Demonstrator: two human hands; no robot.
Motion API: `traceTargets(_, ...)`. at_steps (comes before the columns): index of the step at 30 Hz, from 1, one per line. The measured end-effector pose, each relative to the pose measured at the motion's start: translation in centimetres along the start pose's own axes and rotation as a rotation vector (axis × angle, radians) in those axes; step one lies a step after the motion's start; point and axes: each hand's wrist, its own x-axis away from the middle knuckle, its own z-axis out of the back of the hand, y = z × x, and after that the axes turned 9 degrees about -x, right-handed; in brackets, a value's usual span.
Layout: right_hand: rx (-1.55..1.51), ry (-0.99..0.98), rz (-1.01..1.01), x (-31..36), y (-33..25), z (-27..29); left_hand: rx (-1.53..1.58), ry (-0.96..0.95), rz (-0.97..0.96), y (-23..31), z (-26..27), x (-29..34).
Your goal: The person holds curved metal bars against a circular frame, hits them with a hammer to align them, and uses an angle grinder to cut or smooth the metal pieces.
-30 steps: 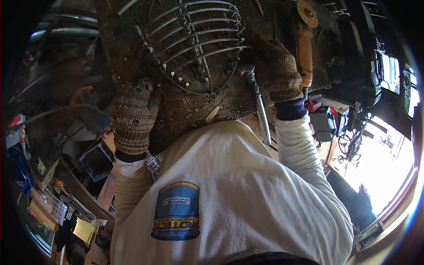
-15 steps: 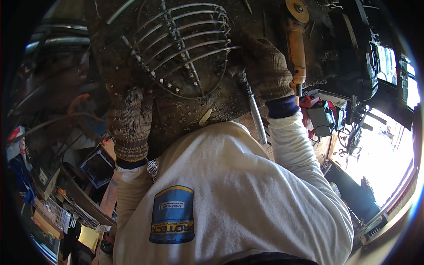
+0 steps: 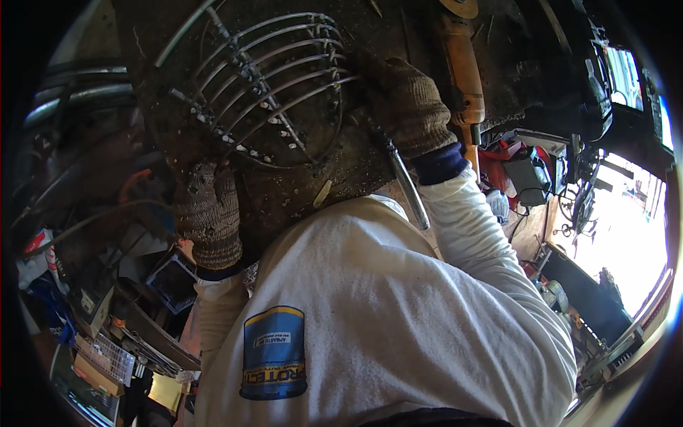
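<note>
The left hand (image 3: 208,217), in a knitted work glove, is clamped on the near edge of the rusty metal bench (image 3: 299,192), just below the round wire guard (image 3: 267,89) lying on it. The right hand (image 3: 409,107), gloved alike, is clenched around the handle of a metal tool (image 3: 405,181) whose shaft slants down toward the white sleeve. An orange-bodied grinder (image 3: 461,67) lies just right of that hand, touching the glove.

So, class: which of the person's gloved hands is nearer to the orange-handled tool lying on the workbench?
Right. The right hand sits directly beside the orange-handled tool, about touching it. The left hand rests at the wire guard's lower-left edge, well away.
</note>
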Motion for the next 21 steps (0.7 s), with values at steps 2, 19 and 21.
traceTargets(2, 0.0, 0.003, 0.008, 0.0, 0.2, -0.2, -0.075, -0.006, 0.009, -0.6, -0.2, 0.9)
traceTargets(19, 0.02, 0.036, 0.071, 0.9, 0.9, -0.3, -0.35, 0.189, -0.089, -2.1, -2.0, 1.7)
traceTargets(21, 0.023, 0.034, 0.079, 1.0, 1.0, -0.2, -0.398, 0.174, -0.122, -2.0, -1.9, 1.8)
